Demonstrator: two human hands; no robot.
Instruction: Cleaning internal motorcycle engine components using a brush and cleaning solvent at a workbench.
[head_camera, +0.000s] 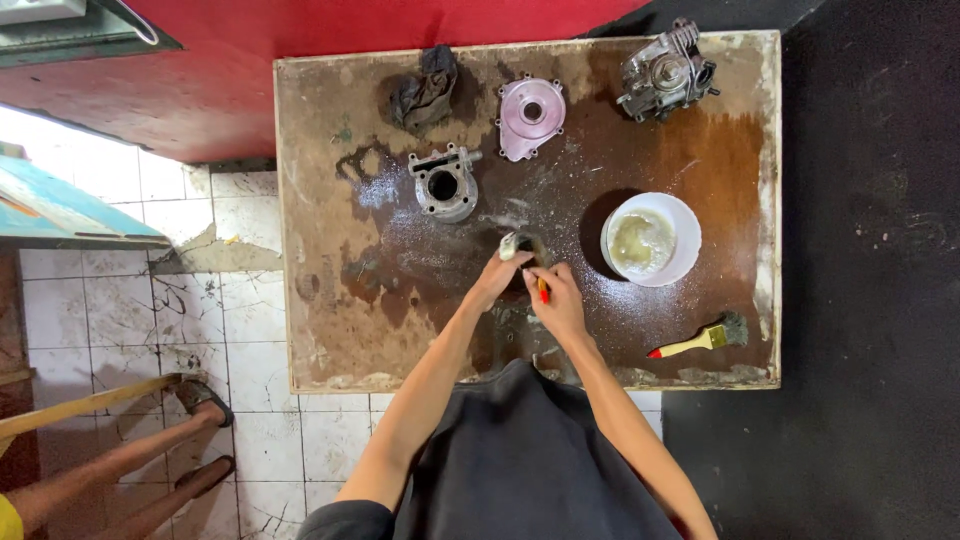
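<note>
Small pale engine part (509, 245): clamped in the left hand (497, 275) over the bench (330, 330) centre, toward the near edge. Red-handled tool (542, 290): clamped in the right hand (560, 305), best worked in short strokes, the part held steady beside the white bowl (651, 240).

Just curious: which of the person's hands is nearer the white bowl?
Right. The right hand is just left of the white bowl; the left hand lies farther left.

Bowl (651, 240) right of hands; brush (700, 341) nearer; cylinder (444, 184), cover (531, 117), rag (425, 88) beyond, on table (330, 330).
</note>
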